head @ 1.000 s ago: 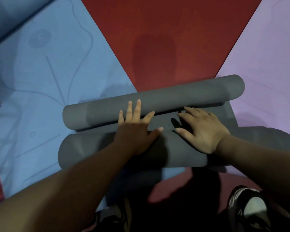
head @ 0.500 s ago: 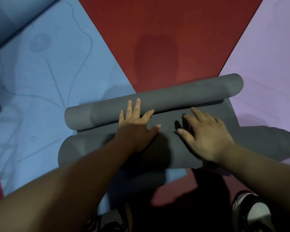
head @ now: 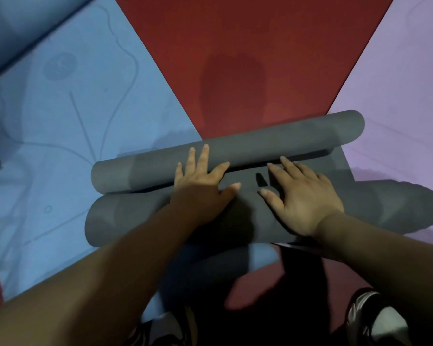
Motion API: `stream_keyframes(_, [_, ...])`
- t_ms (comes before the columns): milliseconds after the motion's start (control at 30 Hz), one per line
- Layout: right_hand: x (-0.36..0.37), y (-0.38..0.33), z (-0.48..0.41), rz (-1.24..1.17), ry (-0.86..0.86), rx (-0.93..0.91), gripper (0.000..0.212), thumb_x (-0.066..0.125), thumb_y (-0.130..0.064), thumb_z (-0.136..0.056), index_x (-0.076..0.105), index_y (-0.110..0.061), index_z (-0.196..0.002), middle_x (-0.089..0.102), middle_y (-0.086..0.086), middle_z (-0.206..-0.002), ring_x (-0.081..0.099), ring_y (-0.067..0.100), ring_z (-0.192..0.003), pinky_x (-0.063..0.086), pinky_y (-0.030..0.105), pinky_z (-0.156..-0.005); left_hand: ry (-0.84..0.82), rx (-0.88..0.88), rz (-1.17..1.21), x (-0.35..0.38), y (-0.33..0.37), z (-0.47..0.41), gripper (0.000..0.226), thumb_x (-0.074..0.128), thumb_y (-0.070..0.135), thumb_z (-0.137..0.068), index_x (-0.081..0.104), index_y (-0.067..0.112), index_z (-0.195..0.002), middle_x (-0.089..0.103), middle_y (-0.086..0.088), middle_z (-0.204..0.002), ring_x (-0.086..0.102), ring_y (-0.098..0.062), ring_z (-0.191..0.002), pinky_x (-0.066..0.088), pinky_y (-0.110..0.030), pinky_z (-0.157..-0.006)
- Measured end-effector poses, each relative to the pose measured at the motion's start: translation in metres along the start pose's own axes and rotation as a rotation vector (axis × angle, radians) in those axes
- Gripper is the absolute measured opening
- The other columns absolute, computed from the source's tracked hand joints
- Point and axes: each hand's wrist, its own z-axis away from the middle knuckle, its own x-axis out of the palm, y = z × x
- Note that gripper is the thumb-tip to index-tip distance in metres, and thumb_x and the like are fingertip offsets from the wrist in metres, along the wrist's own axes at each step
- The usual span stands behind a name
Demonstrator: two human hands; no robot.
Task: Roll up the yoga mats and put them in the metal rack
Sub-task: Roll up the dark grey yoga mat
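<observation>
My shoes [head: 375, 320] are cut off by the bottom edge, dark and hard to make out. My forearms hide the middle of the near roll [head: 125, 218] of the grey yoga mat [head: 248, 179], and its right end blurs into shadow. The mat lies on the floor in front of me, across the blue mat [head: 60, 133] and purple mat [head: 398, 83].

My left hand [head: 200, 186] has straight, spread fingers [head: 205, 156] resting on the far roll [head: 285, 141]. My right hand [head: 303, 196] lies flat, fingers slightly apart, on the strip between the rolls.

Both rolls run left-right, with the right end tilted away. The blue mat has faint printed lines and circles. The red mat [head: 248, 46] lies beyond, and a blue roll [head: 15, 28] is cropped at top left.
</observation>
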Motion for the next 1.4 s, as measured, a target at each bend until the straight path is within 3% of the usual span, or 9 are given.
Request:
stream_keyframes(200, [-0.004,0.002,-0.012,-0.011,-0.01,-0.002,0.079,0.014,-0.077,-0.092,0.014,-0.037,-0.16,0.013,-0.002,-0.17,0.016,0.024,-0.155,0.024,0.047,-0.12,-0.022,-0.037,-0.041,-0.005,0.004,0.011,0.089,0.008,0.081,-0.079,0.033,0.041,-0.154,0.006,-0.009,-0.17,0.003,-0.036,-0.155,0.011,-0.059,-0.121])
stream_keyframes(300, [-0.006,0.002,-0.018,-0.032,-0.018,0.007,0.077,0.019,-0.075,-0.094,0.015,-0.037,-0.161,0.011,-0.003,-0.17,0.016,0.024,-0.155,0.023,0.046,-0.12,0.087,-0.065,-0.043,-0.003,0.006,0.019,0.083,0.017,0.075,-0.085,0.047,0.031,-0.149,0.034,-0.017,-0.159,0.031,-0.04,-0.145,0.027,-0.058,-0.116])
stream_keyframes(367, [-0.007,0.003,-0.02,-0.039,-0.02,0.005,0.077,0.02,-0.074,-0.094,0.014,-0.037,-0.161,0.009,-0.003,-0.171,0.015,0.024,-0.155,0.023,0.046,-0.12,0.11,-0.064,-0.062,0.002,0.005,0.022,0.08,0.018,0.074,-0.088,0.046,0.03,-0.149,0.041,-0.017,-0.154,0.039,-0.037,-0.139,0.032,-0.056,-0.112])
stream_keyframes(600, [-0.012,0.006,-0.036,-0.078,-0.004,-0.019,0.075,0.021,-0.072,-0.094,0.018,-0.036,-0.16,0.003,-0.004,-0.171,0.015,0.024,-0.155,0.023,0.047,-0.121,0.01,-0.117,-0.006,0.003,0.004,0.001,0.09,0.012,0.088,-0.08,0.011,0.044,-0.158,0.005,-0.011,-0.17,0.004,-0.032,-0.156,0.014,-0.058,-0.122])
stream_keyframes(700, [-0.016,0.005,-0.039,-0.061,-0.012,-0.027,0.074,0.021,-0.071,-0.095,0.022,-0.035,-0.159,0.002,-0.001,-0.171,0.017,0.025,-0.155,0.023,0.049,-0.12,0.003,-0.116,-0.008,0.003,0.002,-0.003,0.086,0.021,0.085,-0.085,0.01,0.042,-0.159,0.001,-0.012,-0.17,0.001,-0.033,-0.156,0.013,-0.057,-0.122])
stream_keyframes(933, [-0.007,-0.02,-0.009,0.023,-0.017,-0.078,0.077,0.005,-0.072,-0.091,0.025,-0.036,-0.157,0.002,0.001,-0.171,0.014,0.023,-0.155,0.024,0.05,-0.119,-0.073,-0.153,0.026,-0.004,0.001,-0.017,0.085,0.02,0.086,-0.084,0.004,0.046,-0.158,-0.011,-0.008,-0.169,-0.009,-0.03,-0.156,0.006,-0.054,-0.124])
stream_keyframes(1100, [-0.009,-0.017,-0.021,0.032,0.034,-0.075,0.076,0.008,-0.073,-0.094,0.022,-0.035,-0.158,0.009,0.001,-0.171,0.017,0.025,-0.154,0.028,0.05,-0.116,-0.109,-0.163,0.023,-0.011,0.002,-0.028,0.082,0.021,0.084,-0.088,0.0,0.047,-0.158,-0.017,-0.005,-0.169,-0.016,-0.028,-0.155,0.001,-0.052,-0.125])
stream_keyframes(1400, [-0.013,-0.015,-0.039,-0.009,0.078,-0.066,0.075,0.017,-0.073,-0.096,0.015,-0.034,-0.16,0.006,0.002,-0.171,0.009,0.026,-0.156,0.021,0.049,-0.12,-0.074,-0.16,0.045,-0.018,0.0,-0.041,0.081,0.022,0.081,-0.09,0.0,0.045,-0.158,-0.018,-0.007,-0.168,-0.02,-0.029,-0.154,-0.001,-0.052,-0.125])
